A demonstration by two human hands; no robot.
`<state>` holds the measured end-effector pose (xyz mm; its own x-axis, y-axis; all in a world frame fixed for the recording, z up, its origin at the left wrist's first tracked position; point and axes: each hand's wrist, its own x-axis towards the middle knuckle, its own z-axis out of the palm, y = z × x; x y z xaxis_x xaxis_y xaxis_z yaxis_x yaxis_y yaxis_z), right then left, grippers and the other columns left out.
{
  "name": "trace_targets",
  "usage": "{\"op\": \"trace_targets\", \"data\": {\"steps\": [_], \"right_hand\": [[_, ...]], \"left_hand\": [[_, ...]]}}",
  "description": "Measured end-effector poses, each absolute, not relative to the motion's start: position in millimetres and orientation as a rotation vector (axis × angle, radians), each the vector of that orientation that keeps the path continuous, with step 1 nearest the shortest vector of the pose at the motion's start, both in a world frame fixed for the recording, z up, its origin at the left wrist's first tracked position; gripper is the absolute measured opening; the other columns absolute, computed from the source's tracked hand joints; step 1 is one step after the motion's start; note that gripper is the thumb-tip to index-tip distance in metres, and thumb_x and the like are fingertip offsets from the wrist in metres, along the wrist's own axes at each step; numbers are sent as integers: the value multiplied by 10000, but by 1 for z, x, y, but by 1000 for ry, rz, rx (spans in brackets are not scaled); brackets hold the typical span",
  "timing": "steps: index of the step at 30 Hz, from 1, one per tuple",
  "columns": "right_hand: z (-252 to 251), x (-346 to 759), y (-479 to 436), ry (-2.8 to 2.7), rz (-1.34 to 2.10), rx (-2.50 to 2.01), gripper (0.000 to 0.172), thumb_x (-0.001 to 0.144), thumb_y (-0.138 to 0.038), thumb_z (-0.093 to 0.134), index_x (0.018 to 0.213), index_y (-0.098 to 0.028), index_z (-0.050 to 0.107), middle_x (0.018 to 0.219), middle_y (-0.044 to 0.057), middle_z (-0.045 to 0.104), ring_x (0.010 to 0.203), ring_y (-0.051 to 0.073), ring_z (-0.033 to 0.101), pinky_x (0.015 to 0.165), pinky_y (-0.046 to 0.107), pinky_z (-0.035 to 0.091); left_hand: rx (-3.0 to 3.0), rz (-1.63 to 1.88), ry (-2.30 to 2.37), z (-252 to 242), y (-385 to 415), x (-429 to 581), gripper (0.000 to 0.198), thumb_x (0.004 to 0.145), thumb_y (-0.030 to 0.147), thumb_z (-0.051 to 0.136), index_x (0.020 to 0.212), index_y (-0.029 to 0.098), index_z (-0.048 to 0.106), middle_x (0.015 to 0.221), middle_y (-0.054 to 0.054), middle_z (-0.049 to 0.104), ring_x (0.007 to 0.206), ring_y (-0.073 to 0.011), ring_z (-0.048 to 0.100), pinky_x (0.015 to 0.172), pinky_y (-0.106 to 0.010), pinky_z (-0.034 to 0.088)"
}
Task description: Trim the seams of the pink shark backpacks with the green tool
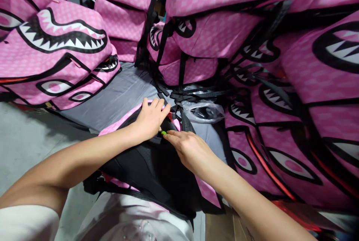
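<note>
A backpack (157, 173) lies in front of me with its black side up and pink cloth showing along its edges. My left hand (151, 117) is closed on the backpack's far edge, fingers bent over it near the black straps (187, 117). Close beside it, my right hand (189, 147) is closed with its fingertips against the black cloth. A small bright green thing (163, 133) pokes out at those fingertips. Most of it is hidden, so its kind cannot be made out. A bit of red shows beside the left fingertips.
Pink checkered backpacks with shark-mouth prints are piled at the left (64, 24), at the back (196, 39) and at the right (280, 140). A clear plastic bag (206, 110) with something black inside lies beyond my hands on the grey table cover (112, 95). Cardboard (221, 226) shows below right.
</note>
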<state>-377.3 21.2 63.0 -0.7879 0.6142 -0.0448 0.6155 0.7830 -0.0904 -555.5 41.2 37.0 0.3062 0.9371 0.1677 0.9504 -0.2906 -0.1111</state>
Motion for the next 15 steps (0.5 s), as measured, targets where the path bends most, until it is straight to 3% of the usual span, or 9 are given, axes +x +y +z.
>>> {"op": "trace_targets", "data": {"steps": [15], "right_hand": [[68, -379, 21, 2822, -99, 938, 521, 757, 67, 453, 1133, -185, 710, 1194, 96, 717, 954, 213, 710, 800, 324, 522]], "left_hand": [[-2386, -148, -1723, 35, 40, -558, 735, 805, 387, 724, 1427, 152, 411, 1426, -171, 467, 1245, -322, 421, 1035, -517, 351]]}}
